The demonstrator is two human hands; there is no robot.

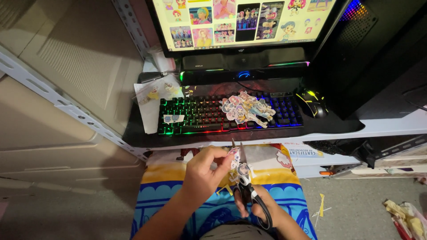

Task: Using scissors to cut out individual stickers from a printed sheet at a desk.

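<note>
Done: pile of cut-out cartoon paper figures (pixel 247 108) on backlit rainbow keyboard (pixel 195 116).
Now: left hand (pixel 202 175) fingers pinching small printed paper figure (pixel 240 171); right hand (pixel 262 211) fingers gripping black-handled scissors (pixel 249 186), mid-cut.
Left: trimming unfinished.

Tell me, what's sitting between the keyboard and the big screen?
A black speaker bar with glowing lights lies between the keyboard and the monitor, seen in the head view.

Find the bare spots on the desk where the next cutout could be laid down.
Free: black mat left of the keyboard, below the paper sheet; also the front strip. Crowded: pile of cutouts on the keys, mouse at right.
</note>
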